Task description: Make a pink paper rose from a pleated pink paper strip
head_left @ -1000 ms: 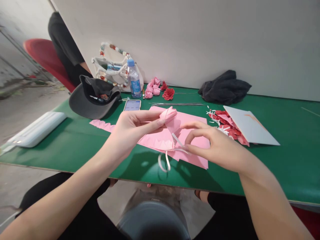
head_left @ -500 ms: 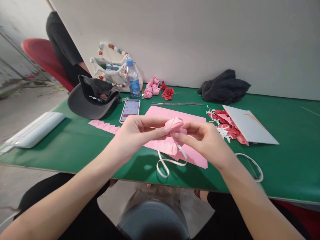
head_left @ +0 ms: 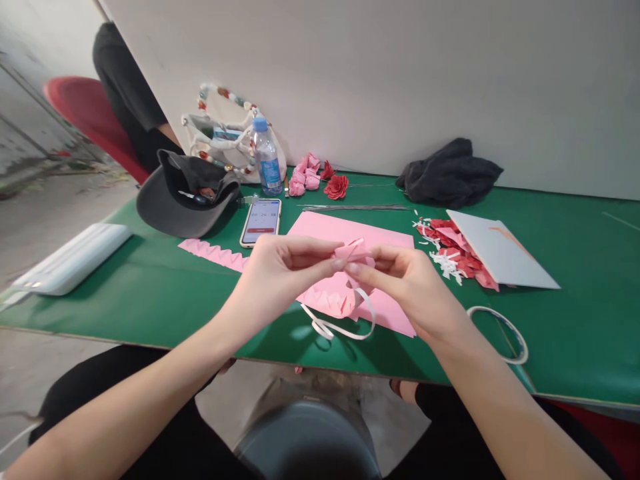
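Between my two hands is a pink paper flower (head_left: pixel 354 250), partly rolled, its lower part hidden by my fingers. My left hand (head_left: pixel 287 267) pinches it from the left, thumb and fingertips closed. From the right, my right hand (head_left: pixel 400 273) grips its base between thumb and forefinger. A thin white strip (head_left: pixel 367 313) hangs from the flower and curls at its loose end. The long pink scalloped paper strip (head_left: pixel 213 255) runs out to the left behind my left hand. Beneath lie pink paper sheets (head_left: pixel 380 230).
Behind are a phone (head_left: pixel 261 222), a water bottle (head_left: pixel 267 157), finished pink flowers (head_left: pixel 304 175), a red flower (head_left: pixel 337 187) and thin wires (head_left: pixel 355 207). A cap (head_left: pixel 187 193) lies left. Right are paper scraps (head_left: pixel 463 257), a white board (head_left: pixel 500 250), a tape roll (head_left: pixel 523 350) and black cloth (head_left: pixel 450 175).
My fingers have shifted on the flower, and the flower has turned a little. The white strip's loose end has swung left and upward.
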`<state>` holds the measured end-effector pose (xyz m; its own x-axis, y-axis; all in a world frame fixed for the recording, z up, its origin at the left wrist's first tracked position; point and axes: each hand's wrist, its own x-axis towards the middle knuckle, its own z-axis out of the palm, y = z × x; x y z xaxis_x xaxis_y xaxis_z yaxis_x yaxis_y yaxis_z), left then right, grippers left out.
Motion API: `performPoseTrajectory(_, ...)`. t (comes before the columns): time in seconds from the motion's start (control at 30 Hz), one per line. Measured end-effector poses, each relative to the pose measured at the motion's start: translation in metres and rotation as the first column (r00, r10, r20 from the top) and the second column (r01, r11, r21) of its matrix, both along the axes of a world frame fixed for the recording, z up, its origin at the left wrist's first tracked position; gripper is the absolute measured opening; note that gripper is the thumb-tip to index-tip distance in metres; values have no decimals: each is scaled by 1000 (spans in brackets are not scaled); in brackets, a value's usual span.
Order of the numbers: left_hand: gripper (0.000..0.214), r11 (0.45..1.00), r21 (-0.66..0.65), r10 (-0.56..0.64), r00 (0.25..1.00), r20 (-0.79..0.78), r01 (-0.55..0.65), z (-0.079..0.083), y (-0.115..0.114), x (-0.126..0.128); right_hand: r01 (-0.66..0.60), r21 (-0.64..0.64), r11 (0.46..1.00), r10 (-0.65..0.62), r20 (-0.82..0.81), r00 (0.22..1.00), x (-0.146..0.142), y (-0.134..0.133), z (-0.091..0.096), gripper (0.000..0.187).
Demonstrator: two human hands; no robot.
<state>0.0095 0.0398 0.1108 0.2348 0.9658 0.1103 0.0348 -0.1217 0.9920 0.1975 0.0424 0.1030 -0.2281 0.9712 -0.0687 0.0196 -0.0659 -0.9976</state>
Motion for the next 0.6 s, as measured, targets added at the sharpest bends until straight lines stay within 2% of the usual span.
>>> performPoseTrajectory(0.27, 16, 975, 195, 124, 987, -99, -103, -10, -2, 3, 11, 26, 1000, -11, -29, 1000, -1, 1, -1, 31)
performPoseTrajectory(0.43, 11, 932, 355, 142, 971, -192, -67, -13, -7, 6, 80, 80, 994, -79, -10, 997, -6, 0, -10, 31)
performPoseTrajectory(0.5, 13, 932, 361, 118, 973, -197, -39, -14, -7, 6, 91, 87, 992, -89, -27, 996, -7, 0, -14, 31)
performPoseTrajectory(0.6, 15, 960, 279, 45, 989, -144, -3, -13, -6, 5, 99, 90, 991, -96, -39, 995, -7, 1, -15, 31)
